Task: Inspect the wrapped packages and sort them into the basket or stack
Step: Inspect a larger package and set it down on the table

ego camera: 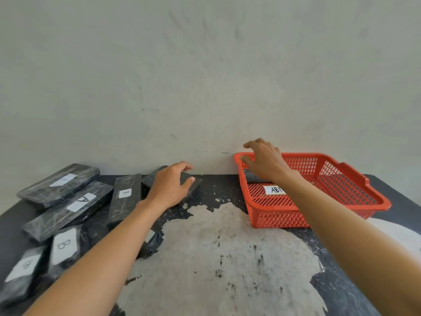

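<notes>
The right forearm (319, 201) covers the end of the basket label (273, 190).

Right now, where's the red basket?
In the head view, the red basket sits far right on the table against the wall, right hand over its far-left corner; the left hand grips a package to its left.

Worn table (216, 258): wrapped packages (86, 201), basket (273, 221) (red).

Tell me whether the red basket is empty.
Not empty: the basket holds a white label, and seemingly a dark package beneath the right hand.
</notes>
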Tool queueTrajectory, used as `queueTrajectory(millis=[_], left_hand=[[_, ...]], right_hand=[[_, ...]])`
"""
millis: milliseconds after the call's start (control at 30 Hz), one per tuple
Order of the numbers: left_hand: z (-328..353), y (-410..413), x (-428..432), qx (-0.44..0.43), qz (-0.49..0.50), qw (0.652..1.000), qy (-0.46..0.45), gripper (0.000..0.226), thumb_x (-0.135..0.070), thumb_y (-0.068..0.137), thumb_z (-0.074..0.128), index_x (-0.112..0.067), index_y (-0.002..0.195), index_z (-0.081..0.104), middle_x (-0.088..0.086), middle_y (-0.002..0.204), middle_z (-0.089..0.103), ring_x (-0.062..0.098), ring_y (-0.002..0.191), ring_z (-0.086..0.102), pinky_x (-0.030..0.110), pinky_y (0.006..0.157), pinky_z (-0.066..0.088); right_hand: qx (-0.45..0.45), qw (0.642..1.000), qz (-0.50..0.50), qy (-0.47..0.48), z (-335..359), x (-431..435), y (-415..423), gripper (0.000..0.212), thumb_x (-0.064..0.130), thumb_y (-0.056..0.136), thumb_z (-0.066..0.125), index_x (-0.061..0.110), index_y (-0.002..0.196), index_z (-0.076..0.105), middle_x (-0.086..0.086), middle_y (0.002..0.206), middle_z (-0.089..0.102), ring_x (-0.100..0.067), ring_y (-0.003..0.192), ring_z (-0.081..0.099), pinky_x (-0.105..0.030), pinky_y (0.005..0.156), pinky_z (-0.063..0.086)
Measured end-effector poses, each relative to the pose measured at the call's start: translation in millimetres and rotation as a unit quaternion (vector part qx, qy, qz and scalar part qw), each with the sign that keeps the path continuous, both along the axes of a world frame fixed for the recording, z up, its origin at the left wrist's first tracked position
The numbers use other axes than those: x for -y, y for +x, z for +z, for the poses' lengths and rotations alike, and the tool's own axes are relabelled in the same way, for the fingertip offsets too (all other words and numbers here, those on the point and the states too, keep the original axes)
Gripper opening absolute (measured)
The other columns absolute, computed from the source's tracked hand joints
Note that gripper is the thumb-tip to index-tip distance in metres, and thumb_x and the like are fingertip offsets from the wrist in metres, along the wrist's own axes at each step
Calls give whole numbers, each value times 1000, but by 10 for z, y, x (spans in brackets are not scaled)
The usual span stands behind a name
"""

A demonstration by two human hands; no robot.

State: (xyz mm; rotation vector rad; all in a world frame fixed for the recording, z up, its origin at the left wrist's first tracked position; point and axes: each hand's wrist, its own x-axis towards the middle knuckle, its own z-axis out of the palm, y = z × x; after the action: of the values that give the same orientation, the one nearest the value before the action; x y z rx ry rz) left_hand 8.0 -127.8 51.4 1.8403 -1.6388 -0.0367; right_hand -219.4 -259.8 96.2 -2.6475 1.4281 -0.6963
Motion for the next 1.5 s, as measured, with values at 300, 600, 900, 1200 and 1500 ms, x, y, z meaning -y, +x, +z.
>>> queueTrajectory(millis=[300,600,900,1200,1500], left_hand=[[-129,260,-606,-99,51,992,-52,26,-20,96,61,-20,122,62,-7,121,64,11,106,58,24,88,42],[-265,415,-695,-153,77,983,-60,32,-22,95,62,-19,127,60,-6,123,63,3,115,53,11,89,32],[-326,445,-655,-172,88,978,-78,32,-26,95,63,-22,126,59,-12,125,59,1,112,49,6,92,38],[-204,434,-717,-328,52,932,-148,61,-35,88,71,-33,142,43,-18,136,54,-4,122,53,29,104,47],[-323,235,-750,-375,20,905,-197,49,-16,83,78,-37,120,53,-20,110,65,-8,103,63,19,86,52]], right_hand=[[65,987,33,146,-336,-801,888,68,55,94,52,7,142,42,-14,143,44,-32,134,39,-44,108,36],[31,962,-116,246,-917,-434,1539,104,83,77,47,5,144,32,-17,144,33,-38,131,31,-48,108,31],[269,924,26,271,-879,-484,1318,67,26,80,80,20,120,28,-10,124,55,-21,101,58,-23,69,49],[341,906,133,212,-351,-1042,747,66,19,79,81,25,123,34,13,108,58,4,79,67,-23,59,59],[406,882,87,222,-368,-1220,713,40,38,90,67,16,112,42,0,97,63,-10,78,70,-32,65,62]])
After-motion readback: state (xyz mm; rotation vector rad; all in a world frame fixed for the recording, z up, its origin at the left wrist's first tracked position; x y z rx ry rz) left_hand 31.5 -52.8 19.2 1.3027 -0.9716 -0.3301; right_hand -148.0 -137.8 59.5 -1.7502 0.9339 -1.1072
